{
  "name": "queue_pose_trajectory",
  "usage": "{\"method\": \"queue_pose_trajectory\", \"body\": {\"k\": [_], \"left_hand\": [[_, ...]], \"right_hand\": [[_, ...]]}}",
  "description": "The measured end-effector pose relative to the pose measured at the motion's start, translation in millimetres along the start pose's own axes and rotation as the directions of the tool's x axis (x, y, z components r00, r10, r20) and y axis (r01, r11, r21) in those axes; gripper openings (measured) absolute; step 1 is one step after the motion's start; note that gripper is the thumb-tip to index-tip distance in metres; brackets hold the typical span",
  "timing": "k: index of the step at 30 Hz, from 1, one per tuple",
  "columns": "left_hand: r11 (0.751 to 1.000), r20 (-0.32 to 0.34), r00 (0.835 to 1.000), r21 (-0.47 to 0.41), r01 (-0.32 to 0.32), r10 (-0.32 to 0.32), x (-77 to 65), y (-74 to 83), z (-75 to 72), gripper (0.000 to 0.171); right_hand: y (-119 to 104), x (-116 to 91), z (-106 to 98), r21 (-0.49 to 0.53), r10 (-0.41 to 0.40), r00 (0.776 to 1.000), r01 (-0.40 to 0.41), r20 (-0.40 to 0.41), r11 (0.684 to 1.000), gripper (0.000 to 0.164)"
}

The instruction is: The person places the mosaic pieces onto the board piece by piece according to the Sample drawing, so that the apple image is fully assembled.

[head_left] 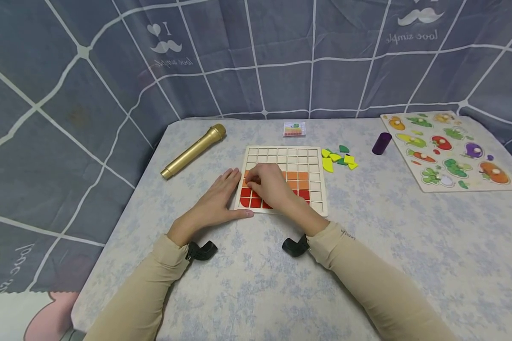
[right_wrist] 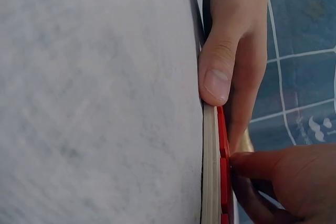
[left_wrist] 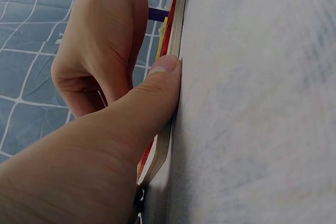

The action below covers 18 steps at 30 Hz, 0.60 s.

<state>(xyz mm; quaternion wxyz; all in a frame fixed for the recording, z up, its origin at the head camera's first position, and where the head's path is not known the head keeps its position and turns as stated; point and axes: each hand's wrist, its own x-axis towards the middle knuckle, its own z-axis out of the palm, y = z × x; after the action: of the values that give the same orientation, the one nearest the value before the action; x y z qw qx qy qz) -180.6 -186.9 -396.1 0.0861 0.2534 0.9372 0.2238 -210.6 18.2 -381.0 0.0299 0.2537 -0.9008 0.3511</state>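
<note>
A pale wooden grid board (head_left: pixel 317 199) lies on the table, with red tiles (head_left: pixel 256 202) in its near rows and orange tiles (head_left: pixel 303 176) above them. My left hand (head_left: pixel 215 201) rests flat at the board's left side, fingers straight. Its thumb presses along the board's near edge, as the left wrist view also shows. Over the left half of the board, my right hand (head_left: pixel 270 184) has curled fingers, thumb and forefinger pinching at an orange tile (head_left: pixel 246 174) by the left edge. The fingers hide most of that tile and the cells below them.
Loose yellow and green pieces (head_left: pixel 327 165) lie right of the board. A small picture card (head_left: pixel 294 129) sits behind it. A gold microphone (head_left: pixel 194 150) lies at the left. Farther right are a purple cylinder (head_left: pixel 381 143) and a vegetable puzzle board (head_left: pixel 426 161).
</note>
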Motion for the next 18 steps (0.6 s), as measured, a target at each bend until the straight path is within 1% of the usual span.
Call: {"method": "queue_pose_trajectory", "body": {"k": [6,9,14,16,18], "left_hand": [[1.0,-0.001,1.0,0.007,0.001,-0.001,-0.8,0.0,0.0,0.117],[1.0,-0.007,1.0,0.006,0.004,-0.004,-1.0,1.2,-0.3,0.117],[1.0,-0.002,1.0,-0.002,0.024,-0.024,-1.1,3.6,-0.7,0.117],[1.0,-0.003,1.0,-0.003,0.023,-0.023,-1.6,4.5,-1.0,0.117],[1.0,-0.007,1.0,0.0,0.016,-0.016,-2.2,4.3,-1.3,0.117]], "right_hand": [[0.8,-7.0,-3.7,0.005,-0.042,0.999,0.042,0.008,0.999,0.007],[6.2,-14.6,-10.6,0.017,-0.061,0.998,0.062,-0.018,0.998,0.008],[23.5,-32.4,-35.4,0.013,-0.052,0.996,0.053,-0.077,0.999,0.012],[32.6,-39.7,-49.2,0.013,-0.025,0.995,0.027,-0.1,1.0,0.014],[43.0,-46.6,-63.1,0.017,0.004,0.989,-0.002,-0.145,1.0,0.015]]}}
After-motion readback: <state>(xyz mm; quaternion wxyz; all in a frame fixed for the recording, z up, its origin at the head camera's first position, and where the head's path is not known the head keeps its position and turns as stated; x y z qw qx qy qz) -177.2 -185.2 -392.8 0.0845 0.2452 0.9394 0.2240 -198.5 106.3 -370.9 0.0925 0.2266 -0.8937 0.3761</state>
